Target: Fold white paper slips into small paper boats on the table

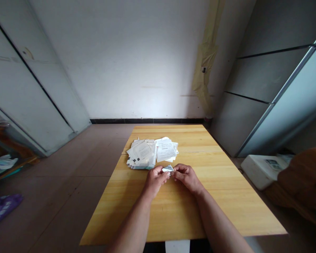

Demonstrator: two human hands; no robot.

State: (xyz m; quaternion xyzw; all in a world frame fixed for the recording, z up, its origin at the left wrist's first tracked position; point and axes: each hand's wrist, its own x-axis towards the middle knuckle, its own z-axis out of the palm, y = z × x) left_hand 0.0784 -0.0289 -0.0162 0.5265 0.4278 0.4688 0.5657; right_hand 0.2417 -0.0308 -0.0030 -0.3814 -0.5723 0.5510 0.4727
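Note:
Between my two hands is a small folded piece of paper [168,168], white and grey with a pointed top. My left hand [157,178] pinches its left side between thumb and fingers. At its right corner, the thumb and fingertips of my right hand [186,176] are closed on it. Just beyond the hands lies a stack of printed paper sheets [141,154], spread unevenly. To its right is a smaller pile of printed sheets [165,149]. My fingers hide part of the folded paper's lower edge.
The wooden table [213,203] carries the papers and sits before a white wall [137,63]. Grey cabinets [260,73] rise on the right, near a white box [258,172]. A purple bag [4,207] lies on the floor at left, below a shelf [23,163].

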